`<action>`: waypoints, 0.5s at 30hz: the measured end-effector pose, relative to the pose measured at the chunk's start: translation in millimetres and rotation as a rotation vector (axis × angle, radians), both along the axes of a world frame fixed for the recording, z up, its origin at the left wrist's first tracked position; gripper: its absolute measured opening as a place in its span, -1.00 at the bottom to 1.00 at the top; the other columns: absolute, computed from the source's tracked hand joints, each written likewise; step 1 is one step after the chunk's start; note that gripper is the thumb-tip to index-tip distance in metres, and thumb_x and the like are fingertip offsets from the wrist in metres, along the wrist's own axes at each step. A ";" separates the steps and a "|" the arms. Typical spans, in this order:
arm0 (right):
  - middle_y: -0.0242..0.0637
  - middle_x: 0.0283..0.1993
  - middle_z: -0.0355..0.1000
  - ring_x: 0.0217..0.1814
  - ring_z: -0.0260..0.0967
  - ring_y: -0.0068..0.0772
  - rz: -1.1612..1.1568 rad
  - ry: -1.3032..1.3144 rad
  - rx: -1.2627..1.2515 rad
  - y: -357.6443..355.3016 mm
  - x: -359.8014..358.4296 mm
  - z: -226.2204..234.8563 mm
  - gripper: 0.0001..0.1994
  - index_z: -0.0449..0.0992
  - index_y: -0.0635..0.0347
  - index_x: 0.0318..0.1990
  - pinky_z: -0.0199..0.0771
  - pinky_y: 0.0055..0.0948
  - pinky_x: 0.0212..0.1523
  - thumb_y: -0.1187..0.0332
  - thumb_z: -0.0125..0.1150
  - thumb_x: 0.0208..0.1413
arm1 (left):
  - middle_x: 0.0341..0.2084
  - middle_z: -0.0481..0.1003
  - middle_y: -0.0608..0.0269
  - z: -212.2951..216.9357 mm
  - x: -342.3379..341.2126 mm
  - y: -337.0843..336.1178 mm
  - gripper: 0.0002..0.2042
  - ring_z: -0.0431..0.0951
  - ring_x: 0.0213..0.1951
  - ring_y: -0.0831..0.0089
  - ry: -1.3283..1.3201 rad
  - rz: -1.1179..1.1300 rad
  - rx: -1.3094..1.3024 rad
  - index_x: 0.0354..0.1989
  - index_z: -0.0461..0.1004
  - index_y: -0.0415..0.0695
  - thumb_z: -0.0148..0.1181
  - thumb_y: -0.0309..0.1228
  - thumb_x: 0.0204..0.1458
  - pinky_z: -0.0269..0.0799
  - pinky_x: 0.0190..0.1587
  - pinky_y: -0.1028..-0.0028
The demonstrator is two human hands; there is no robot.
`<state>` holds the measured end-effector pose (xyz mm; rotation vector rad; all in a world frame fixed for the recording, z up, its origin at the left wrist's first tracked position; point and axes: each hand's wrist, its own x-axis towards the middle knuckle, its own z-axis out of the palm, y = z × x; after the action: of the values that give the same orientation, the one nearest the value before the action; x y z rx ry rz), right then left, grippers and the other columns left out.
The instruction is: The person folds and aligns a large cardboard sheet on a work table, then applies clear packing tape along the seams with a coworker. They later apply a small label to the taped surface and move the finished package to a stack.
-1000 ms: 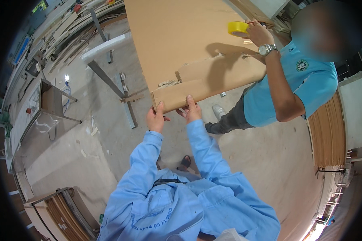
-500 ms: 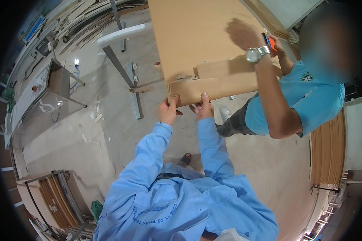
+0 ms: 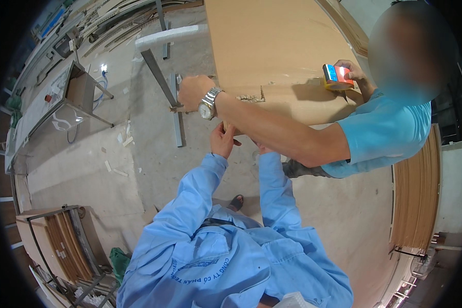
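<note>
Though partly behind a co-worker's arm (image 3: 274,123), cardboard (image 3: 272,46) between pinched left fingers (image 3: 231,133); right hand (image 3: 265,149) mostly hidden, grip unclear.

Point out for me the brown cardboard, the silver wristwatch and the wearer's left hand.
Brown cardboard (image 3: 274,43): head view, on its broad upper face.
Silver wristwatch (image 3: 205,111): head view, on the dial.
Left hand (image 3: 222,141): head view, mid-hand, between thumb and cuff.

Brown panels (image 3: 69,249) stood lower left, near a crumpled green bundle (image 3: 119,262); stacked brown boards (image 3: 415,195) filled the right side.
</note>
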<state>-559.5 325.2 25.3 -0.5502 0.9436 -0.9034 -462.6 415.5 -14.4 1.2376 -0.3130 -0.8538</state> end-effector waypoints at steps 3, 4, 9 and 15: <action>-0.18 0.09 0.34 0.09 0.31 -0.30 0.003 -0.013 -0.031 -1.1 -6.2 -12.3 -0.49 0.30 0.19 0.17 0.40 -0.25 0.05 0.08 0.17 0.18 | -0.29 0.53 0.09 -15.2 1.5 -0.9 -0.65 0.58 -0.36 0.40 0.069 -0.012 0.051 -0.05 0.43 -0.35 0.11 -0.30 0.13 0.57 -0.46 0.45; -0.18 0.09 0.34 0.09 0.30 -0.30 0.007 -0.014 -0.039 -1.4 -9.5 -17.9 -0.49 0.30 0.19 0.17 0.39 -0.27 0.06 0.08 0.17 0.18 | -0.27 0.54 0.10 -22.4 2.4 -2.1 -0.65 0.57 -0.32 0.38 -0.187 0.069 -0.002 -0.05 0.43 -0.33 0.12 -0.29 0.13 0.56 -0.38 0.43; -0.18 0.11 0.32 0.11 0.25 -0.33 0.077 0.018 -0.080 -10.3 -23.5 -42.2 -0.49 0.30 0.20 0.18 0.34 -0.35 0.10 0.11 0.19 0.18 | -0.31 0.56 0.18 -53.4 9.1 -11.7 -0.72 0.54 -0.25 0.38 -0.393 0.091 -0.013 -0.19 0.50 -0.25 0.20 -0.25 0.12 0.44 -0.15 0.38; -0.18 0.18 0.26 0.14 0.21 -0.38 -0.014 -0.010 -0.063 -14.4 -15.4 -53.4 -0.49 0.28 0.20 0.21 0.29 -0.43 0.14 0.14 0.17 0.20 | -0.31 0.56 0.17 -33.7 8.1 -7.3 -0.71 0.53 -0.24 0.40 -0.753 0.155 0.090 -0.19 0.51 -0.25 0.22 -0.23 0.11 0.42 -0.15 0.40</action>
<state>-574.9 310.8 -28.1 -0.5930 0.9138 -0.9507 -454.5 408.2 -48.1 1.6158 -0.7725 -0.2389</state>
